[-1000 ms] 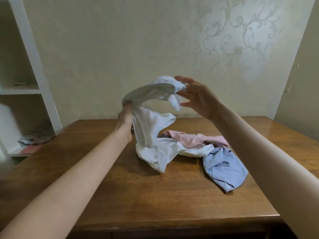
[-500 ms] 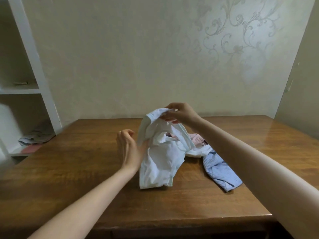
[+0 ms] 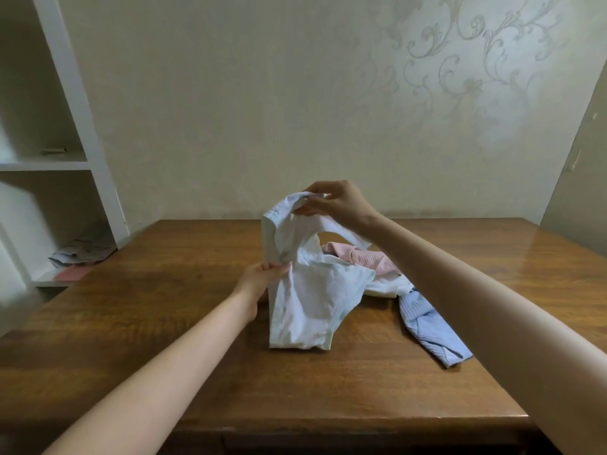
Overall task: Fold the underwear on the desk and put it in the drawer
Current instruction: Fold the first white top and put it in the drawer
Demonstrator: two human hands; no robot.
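Left hand (image 3: 259, 280): pinches white underwear (image 3: 308, 307) at its side.
Right hand (image 3: 335, 203): grips its raised waistband.
Pink garment (image 3: 364, 259): partly hidden.
Desk (image 3: 164, 307): near edge cut off.

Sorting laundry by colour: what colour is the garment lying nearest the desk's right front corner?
Light blue, with a fine ribbed texture, seen in the head view.

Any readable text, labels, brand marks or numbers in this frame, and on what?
None. The white garment held by both hands, the pink and blue garments, the desk, the shelf and the wallpaper show no writing. The wallpaper carries only a scroll pattern.
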